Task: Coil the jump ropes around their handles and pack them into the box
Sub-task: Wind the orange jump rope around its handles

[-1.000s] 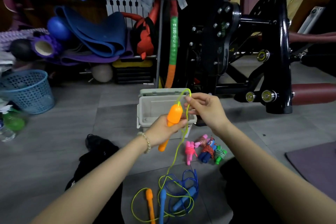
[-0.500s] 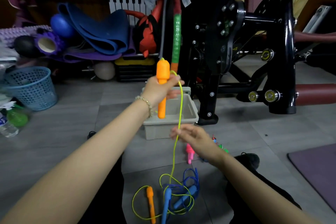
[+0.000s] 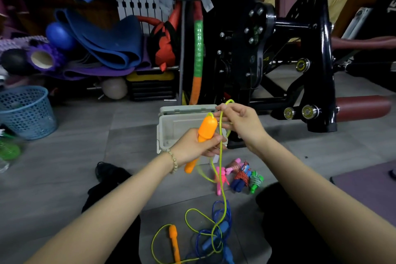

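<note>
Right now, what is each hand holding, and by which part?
Left hand grips the orange handle at its middle; right hand pinches the yellow-green cord near the handle's top.

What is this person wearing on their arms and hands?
No sleeves are in view. The left hand and the right hand wear no gloves. A pale beaded bracelet circles the left wrist.

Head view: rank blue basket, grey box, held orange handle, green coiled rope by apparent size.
1-2. grey box and blue basket: look alike; the basket is cropped by the frame edge and the box is partly hidden, so unranked.
3. orange handle, nearer the camera.
4. green coiled rope.
</note>
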A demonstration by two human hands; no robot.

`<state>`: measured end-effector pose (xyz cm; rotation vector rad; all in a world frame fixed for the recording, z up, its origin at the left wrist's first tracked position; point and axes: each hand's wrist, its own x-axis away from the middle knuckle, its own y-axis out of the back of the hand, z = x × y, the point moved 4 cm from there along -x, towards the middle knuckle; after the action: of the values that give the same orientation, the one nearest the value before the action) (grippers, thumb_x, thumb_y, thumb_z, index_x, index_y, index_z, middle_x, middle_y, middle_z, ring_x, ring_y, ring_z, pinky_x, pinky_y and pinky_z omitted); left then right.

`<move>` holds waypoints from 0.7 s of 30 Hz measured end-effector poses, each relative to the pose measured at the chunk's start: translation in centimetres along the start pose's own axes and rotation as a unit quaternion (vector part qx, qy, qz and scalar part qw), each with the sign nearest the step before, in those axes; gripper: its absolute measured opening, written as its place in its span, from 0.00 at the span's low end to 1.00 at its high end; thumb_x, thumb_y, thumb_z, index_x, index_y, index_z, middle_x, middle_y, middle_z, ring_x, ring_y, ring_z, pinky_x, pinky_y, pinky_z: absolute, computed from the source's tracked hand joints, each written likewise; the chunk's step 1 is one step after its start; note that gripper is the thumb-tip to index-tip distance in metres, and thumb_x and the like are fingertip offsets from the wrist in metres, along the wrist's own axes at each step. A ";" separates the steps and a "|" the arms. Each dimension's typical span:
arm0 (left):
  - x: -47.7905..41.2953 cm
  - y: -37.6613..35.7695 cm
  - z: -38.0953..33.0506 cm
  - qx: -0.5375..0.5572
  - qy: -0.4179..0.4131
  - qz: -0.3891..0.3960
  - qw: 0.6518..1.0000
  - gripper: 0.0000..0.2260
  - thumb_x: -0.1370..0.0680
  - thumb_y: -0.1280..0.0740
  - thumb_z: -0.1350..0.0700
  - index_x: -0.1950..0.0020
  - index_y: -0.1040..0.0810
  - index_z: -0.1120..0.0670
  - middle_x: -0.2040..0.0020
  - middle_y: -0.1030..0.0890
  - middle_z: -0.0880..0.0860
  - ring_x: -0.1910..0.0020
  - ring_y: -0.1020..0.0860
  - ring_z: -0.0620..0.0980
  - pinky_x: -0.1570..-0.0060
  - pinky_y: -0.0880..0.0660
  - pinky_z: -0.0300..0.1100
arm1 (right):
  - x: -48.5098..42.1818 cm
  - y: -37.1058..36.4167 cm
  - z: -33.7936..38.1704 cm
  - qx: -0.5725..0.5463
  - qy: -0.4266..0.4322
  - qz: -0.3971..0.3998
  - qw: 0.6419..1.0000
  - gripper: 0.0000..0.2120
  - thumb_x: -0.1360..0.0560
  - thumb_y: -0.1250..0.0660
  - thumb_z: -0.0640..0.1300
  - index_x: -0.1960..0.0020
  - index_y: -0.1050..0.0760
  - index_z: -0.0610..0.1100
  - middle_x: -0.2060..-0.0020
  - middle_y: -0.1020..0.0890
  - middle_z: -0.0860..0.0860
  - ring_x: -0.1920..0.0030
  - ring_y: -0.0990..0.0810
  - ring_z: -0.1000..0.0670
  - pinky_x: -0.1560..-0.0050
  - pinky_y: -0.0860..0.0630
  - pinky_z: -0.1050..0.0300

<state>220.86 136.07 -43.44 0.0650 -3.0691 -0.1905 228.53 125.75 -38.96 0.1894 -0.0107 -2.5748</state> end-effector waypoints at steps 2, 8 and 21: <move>-0.2 0.2 -1.3 0.017 -0.018 -0.026 0.999 0.04 0.22 0.35 0.57 0.55 0.22 0.54 0.63 0.16 0.48 0.66 0.18 0.44 0.64 0.21 0.35 | 0.4 0.2 -0.6 0.003 -0.008 -0.022 1.000 0.11 0.20 0.41 0.45 0.49 0.23 0.40 0.54 0.17 0.43 0.56 0.17 0.55 0.58 0.21 0.65; -1.5 4.0 -6.2 0.115 -0.077 -0.201 0.970 0.05 0.21 0.35 0.57 0.55 0.22 0.55 0.65 0.16 0.47 0.69 0.18 0.46 0.69 0.21 0.36 | 4.3 -1.4 -3.4 -0.014 -0.042 0.083 0.996 0.12 0.19 0.45 0.44 0.48 0.23 0.43 0.51 0.17 0.46 0.54 0.17 0.57 0.52 0.23 0.66; 1.3 -0.2 0.7 0.092 0.031 -0.066 0.993 0.13 0.19 0.44 0.48 0.45 0.23 0.51 0.48 0.17 0.51 0.56 0.17 0.43 0.52 0.21 0.39 | 1.7 -0.4 -0.6 0.032 -0.006 0.068 0.997 0.11 0.19 0.44 0.43 0.43 0.24 0.42 0.58 0.17 0.46 0.62 0.18 0.56 0.66 0.21 0.62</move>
<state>219.48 135.93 -44.11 0.2770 -3.0124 0.0861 226.97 125.18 -39.84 0.1905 -0.1063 -2.4415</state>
